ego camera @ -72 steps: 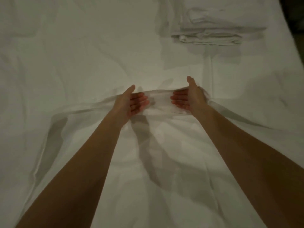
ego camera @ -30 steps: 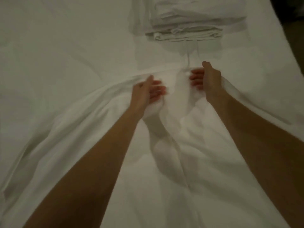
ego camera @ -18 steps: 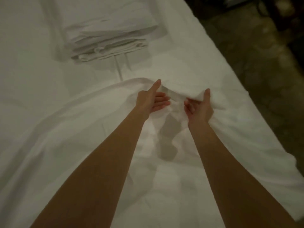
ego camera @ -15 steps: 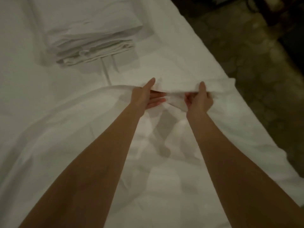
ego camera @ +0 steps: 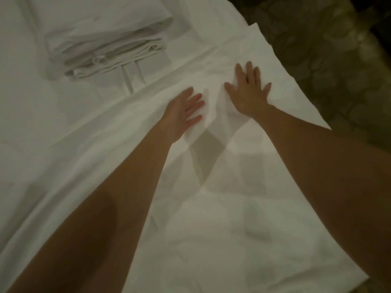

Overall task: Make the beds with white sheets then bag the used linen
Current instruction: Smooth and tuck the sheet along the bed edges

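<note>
A white sheet (ego camera: 243, 208) lies spread over the bed (ego camera: 42, 115), its far edge running diagonally towards the bed's right side. My right hand (ego camera: 248, 89) lies flat on the sheet with fingers spread, palm down, near that far edge. My left hand (ego camera: 184, 111) rests just to its left, fingers straight, its edge on the fabric. Neither hand holds any cloth. A corner of the sheet (ego camera: 256, 28) lies at the bed's right edge beyond my right hand.
A stack of folded white linen (ego camera: 105, 43) sits on the bed at the upper left, behind my hands. Dark patterned carpet (ego camera: 328, 60) runs along the bed's right side. The bed's right edge drops off close to my right hand.
Both hands held the sheet's edge raised and carried it right towards the bed's side. They have let it go, and now lie flat on the laid sheet.
</note>
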`<state>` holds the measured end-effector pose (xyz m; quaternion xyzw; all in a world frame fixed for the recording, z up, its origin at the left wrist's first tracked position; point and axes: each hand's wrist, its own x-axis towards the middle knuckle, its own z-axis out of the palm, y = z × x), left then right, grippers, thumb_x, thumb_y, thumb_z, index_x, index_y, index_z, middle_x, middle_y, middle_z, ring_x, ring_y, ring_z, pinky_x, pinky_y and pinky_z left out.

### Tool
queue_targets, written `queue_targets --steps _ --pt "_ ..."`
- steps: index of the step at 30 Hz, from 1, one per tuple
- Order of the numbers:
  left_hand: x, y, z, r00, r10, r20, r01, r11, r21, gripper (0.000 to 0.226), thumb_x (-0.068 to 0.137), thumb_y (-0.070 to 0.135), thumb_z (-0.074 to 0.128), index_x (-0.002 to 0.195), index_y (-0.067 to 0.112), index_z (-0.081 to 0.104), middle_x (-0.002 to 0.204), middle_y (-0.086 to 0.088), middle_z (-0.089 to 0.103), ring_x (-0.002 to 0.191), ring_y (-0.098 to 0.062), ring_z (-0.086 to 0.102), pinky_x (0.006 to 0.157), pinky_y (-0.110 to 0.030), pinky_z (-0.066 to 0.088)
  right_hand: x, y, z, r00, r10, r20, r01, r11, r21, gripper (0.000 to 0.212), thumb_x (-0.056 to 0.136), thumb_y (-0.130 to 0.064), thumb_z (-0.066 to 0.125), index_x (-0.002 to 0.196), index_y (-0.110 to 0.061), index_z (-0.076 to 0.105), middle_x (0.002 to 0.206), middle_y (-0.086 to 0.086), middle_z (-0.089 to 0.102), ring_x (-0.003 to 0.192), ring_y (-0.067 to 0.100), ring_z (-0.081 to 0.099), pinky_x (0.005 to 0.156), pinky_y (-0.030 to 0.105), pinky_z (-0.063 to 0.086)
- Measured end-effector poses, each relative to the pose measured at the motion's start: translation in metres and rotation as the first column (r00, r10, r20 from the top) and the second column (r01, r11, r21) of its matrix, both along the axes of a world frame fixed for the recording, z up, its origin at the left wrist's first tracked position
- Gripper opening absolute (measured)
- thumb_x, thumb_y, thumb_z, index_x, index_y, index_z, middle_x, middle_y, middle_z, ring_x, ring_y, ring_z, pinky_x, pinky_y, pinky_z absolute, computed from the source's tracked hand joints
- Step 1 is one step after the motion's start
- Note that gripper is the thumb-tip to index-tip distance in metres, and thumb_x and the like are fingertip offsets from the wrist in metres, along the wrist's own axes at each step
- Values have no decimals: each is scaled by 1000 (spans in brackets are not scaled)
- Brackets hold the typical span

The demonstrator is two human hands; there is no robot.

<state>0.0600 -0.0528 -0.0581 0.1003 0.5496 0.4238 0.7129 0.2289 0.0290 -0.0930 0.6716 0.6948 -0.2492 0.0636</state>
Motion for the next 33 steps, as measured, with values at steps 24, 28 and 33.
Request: queue_targets --steps 24,28,33 --pt "78 -357 19 986 129 -109 -149 968 -203 34 99 18 49 133 17 52 112 1 69 101 -13 65 86 -33 49 127 -330 34 976 203 76 -201 979 -24 56 103 -40 27 154 -23 10 162 -3 -2 149 19 -3 115 55 7" --pt "96 -422 29 967 188 -170 -230 933 -276 25 97 15 53 120 9 60 100 -1 72 93 -14 68 80 -28 52 143 -402 40 996 74 -39 -73 997 33 47 98 -27 48 142 -13 39 153 9 30 140 27 28 109 46 29" --pt "103 -494 26 966 180 -185 -246 861 -445 32 95 30 58 107 1 66 103 -13 72 89 -20 69 72 -29 51 130 -464 54 822 -442 -360 385 896 -220 34 93 -32 60 74 -5 67 76 6 67 74 22 63 66 26 43"
